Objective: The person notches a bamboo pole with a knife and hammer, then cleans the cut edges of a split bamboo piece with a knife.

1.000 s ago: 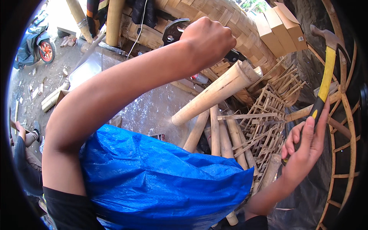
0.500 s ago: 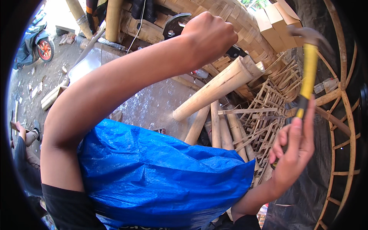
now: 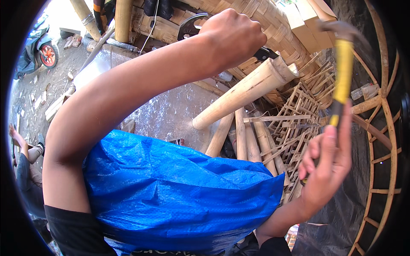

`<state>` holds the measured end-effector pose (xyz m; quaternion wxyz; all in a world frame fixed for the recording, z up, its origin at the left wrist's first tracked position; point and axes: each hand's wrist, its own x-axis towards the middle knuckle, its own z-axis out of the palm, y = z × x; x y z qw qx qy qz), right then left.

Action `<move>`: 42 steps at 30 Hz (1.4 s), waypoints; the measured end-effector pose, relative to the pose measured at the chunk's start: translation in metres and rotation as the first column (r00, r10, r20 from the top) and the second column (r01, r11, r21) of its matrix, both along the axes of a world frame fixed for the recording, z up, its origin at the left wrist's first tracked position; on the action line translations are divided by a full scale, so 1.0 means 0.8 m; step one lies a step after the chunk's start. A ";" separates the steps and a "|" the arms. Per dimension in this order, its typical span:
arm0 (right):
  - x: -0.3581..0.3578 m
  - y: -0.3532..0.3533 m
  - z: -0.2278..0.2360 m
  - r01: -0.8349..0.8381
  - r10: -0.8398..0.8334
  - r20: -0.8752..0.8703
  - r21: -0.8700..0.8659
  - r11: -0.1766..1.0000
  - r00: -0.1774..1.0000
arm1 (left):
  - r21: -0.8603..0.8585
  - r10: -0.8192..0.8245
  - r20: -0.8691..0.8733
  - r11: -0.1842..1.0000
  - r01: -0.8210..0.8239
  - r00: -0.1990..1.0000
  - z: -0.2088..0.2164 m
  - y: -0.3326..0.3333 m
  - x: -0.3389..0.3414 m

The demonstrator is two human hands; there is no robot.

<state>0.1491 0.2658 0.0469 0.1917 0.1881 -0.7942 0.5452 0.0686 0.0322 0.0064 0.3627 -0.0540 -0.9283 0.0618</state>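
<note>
My left hand [image 3: 234, 36] is raised at the upper middle, closed in a fist with its back to me. A black metal tool with a curved, shiny rim [image 3: 188, 26] shows on one side of it, and a black part with a hole shows on the other; the grip between is hidden. Just beyond and below that fist leans a thick bamboo pole [image 3: 241, 96], its cut upper end near the tool. At the right, my right hand [image 3: 326, 160] is wrapped round the handle of a claw hammer [image 3: 343, 70] with a yellow and black grip, head up.
A blue tarp [image 3: 179, 192] covers my front. Several bamboo poles [image 3: 241, 138] and a heap of bamboo lattice [image 3: 299, 113] lie beyond it. Cardboard boxes [image 3: 305, 25] stand upper right, beside a curved bamboo frame [image 3: 386, 141]. A motorbike [image 3: 36, 49] and another person's arm [image 3: 21, 143] are left.
Both hands appear slightly higher in the picture, the hammer with them. The view has shifted a little. The other person's hand at the left has risen.
</note>
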 end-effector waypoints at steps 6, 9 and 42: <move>-0.003 0.003 -0.031 0.034 -0.028 -0.144 0.043 0.999 0.989 | -0.072 0.063 0.081 0.996 -0.057 0.995 0.007 0.004 0.001; -0.027 0.010 -0.052 -0.101 0.075 0.073 0.487 0.867 0.995 | -0.101 0.061 -0.007 0.993 -0.062 0.998 -0.002 0.002 -0.001; -0.089 -0.002 -0.099 -0.137 0.063 0.201 0.381 0.915 0.978 | -0.044 0.059 0.228 0.998 -0.050 0.972 0.021 -0.004 0.007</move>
